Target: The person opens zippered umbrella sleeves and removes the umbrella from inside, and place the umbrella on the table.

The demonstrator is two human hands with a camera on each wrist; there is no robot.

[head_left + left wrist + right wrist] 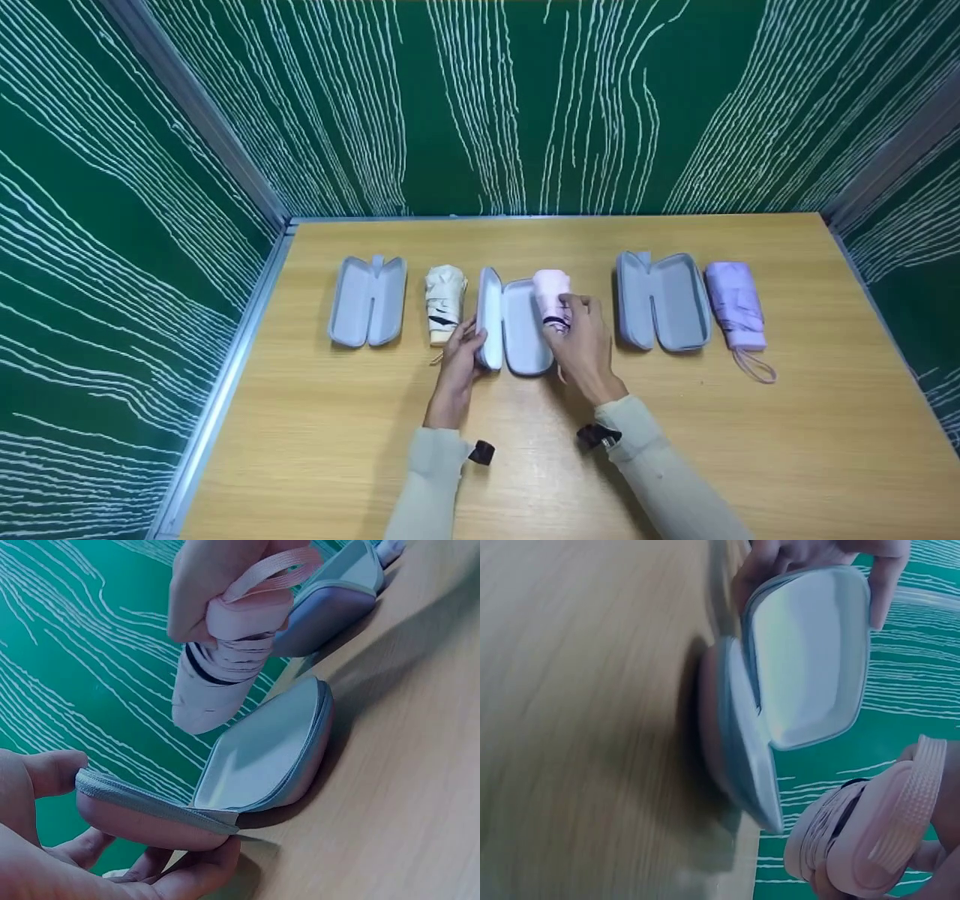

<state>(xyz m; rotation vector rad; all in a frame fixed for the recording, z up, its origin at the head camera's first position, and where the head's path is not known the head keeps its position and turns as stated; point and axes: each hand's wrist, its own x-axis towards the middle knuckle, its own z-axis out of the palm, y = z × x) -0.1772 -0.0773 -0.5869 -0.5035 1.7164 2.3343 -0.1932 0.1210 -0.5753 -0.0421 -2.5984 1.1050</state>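
Observation:
In the head view, my left hand (456,367) grips the raised left half of an unzipped grey-lined case (527,356). The left wrist view shows the pinkish outer shell of this case (150,821), with thumb and fingers on opposite sides of that half. A folded pink umbrella (552,285) is in my right hand (585,349), above the case's right side. Its wrist loop (915,802) hangs at the handle end. From the right wrist view, the case's interior (806,660) holds nothing. Part of the umbrella is hidden behind my right fingers.
A folded cream umbrella (445,289) lies left of my left hand, and beyond it an open grey case (386,300). To the right are another open grey case (681,300) and a folded purple umbrella (735,296). Green panels (465,180) border the wooden table (525,480).

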